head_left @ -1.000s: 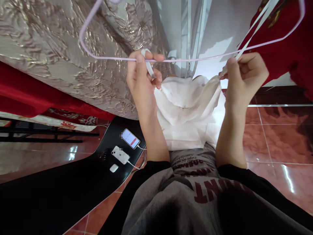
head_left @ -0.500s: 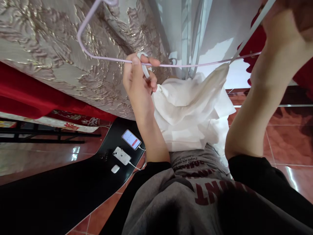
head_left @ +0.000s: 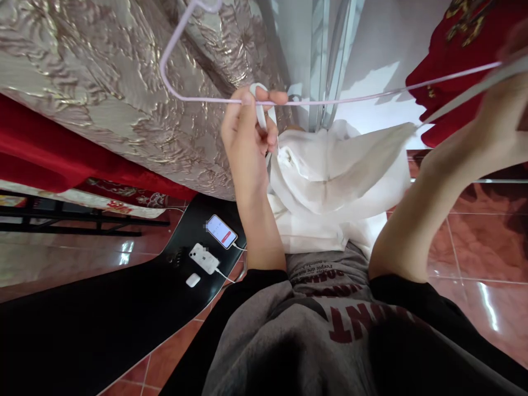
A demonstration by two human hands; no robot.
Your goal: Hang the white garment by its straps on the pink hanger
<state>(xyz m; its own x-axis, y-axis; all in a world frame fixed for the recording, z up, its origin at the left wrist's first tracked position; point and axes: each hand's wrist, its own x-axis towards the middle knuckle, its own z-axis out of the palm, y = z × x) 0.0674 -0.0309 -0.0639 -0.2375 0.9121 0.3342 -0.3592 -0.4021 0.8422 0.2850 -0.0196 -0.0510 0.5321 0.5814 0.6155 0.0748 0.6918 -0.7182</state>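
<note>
Phones [head_left: 212, 245] on black table [head_left: 103, 324]; brocade curtain [head_left: 103, 82] behind hanger [head_left: 330, 100].

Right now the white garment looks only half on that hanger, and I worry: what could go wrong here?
The strap pulled taut by the blurred right hand might slip off the hanger, letting the white garment sag toward the floor tiles. The left hand pinches bar and loop together, so its hold could shift.
</note>
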